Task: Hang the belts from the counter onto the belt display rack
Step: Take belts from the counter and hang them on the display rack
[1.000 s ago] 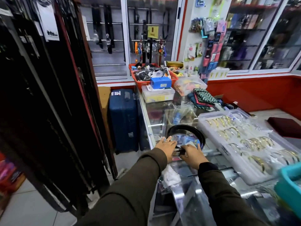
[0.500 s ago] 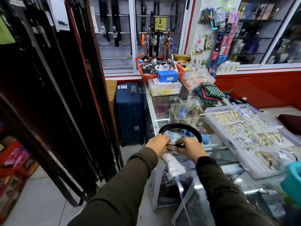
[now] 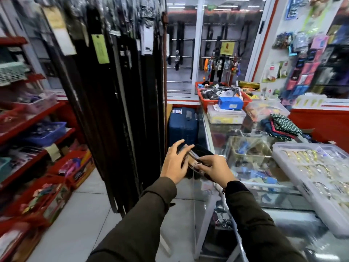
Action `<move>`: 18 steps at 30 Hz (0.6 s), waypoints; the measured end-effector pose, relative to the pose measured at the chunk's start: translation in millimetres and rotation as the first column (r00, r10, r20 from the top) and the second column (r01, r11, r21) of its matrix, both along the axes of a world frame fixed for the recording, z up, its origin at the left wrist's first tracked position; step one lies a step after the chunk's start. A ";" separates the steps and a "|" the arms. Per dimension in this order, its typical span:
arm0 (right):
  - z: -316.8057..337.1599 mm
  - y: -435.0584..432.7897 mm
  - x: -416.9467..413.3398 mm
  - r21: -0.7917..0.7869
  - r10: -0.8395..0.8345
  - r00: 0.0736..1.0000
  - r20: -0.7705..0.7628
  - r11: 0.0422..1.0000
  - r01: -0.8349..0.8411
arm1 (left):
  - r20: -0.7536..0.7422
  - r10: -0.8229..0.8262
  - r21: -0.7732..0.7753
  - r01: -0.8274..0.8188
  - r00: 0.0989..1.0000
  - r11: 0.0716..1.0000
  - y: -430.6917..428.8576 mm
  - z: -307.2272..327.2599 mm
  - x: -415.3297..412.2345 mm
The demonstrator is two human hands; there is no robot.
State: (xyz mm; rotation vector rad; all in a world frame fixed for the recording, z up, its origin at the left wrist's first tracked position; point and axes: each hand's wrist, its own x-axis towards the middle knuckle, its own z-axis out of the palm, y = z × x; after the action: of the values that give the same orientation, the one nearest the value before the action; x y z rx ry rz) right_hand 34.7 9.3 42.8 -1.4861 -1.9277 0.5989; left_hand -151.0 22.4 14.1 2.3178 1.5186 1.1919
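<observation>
A coiled black belt [image 3: 203,150] in clear wrapping is off the counter, in the air between my hands, just left of the glass counter's [image 3: 209,137] corner. My right hand [image 3: 213,168] grips its buckle end from the right. My left hand [image 3: 174,161] holds the coil's left side, fingers spread over it. The belt display rack [image 3: 120,95] stands to the left, with several dark belts and paper tags hanging from it to near the floor.
A clear case of bracelets [image 3: 313,173] and a wicker basket [image 3: 247,150] lie on the counter at right. A blue suitcase [image 3: 182,125] stands behind the belt. Red shelves [image 3: 32,118] with goods line the left. White floor tiles [image 3: 90,208] show between rack and counter.
Both hands lifted the coiled belt off the glass counter and carried it left toward the rack. The view swung left, bringing the rack and red shelves into sight.
</observation>
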 end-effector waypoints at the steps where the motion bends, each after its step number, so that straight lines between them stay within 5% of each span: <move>1: 2.0 0.4 -5.9 -0.004 0.007 0.999 -0.048 1.000 -0.007 | 0.115 0.036 -0.022 -0.034 0.993 0.999 -2.5 1.1 -2.5; 3: 5.6 2.0 -17.4 -0.019 0.006 0.990 -0.142 1.000 -0.009 | 0.382 0.138 -0.121 -0.099 0.914 0.988 -7.3 6.0 -6.2; 5: 9.6 2.8 -26.5 -0.042 0.006 0.970 -0.243 0.999 -0.016 | 0.614 0.264 -0.278 -0.109 0.744 0.954 -10.1 14.2 -8.5; 8: 14.5 1.5 -40.5 -0.007 0.012 0.920 -0.392 1.000 -0.016 | 0.765 0.348 -0.428 0.024 0.542 0.904 -12.4 23.0 -13.9; 13: 21.6 0.4 -54.5 0.003 0.010 0.848 -0.530 1.000 -0.010 | 0.800 0.299 -0.393 0.079 0.520 0.916 -21.7 31.6 -24.8; 18: 28.7 1.2 -59.5 -0.006 0.031 0.852 -0.522 0.999 -0.040 | 0.792 0.255 -0.283 -0.036 0.554 0.958 -23.0 46.3 -30.8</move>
State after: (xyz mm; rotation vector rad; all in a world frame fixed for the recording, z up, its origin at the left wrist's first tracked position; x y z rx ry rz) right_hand -24.8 10.6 71.4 -1.1412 -1.5230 0.9298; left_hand -181.8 -0.6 60.4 1.1356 1.3503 1.6794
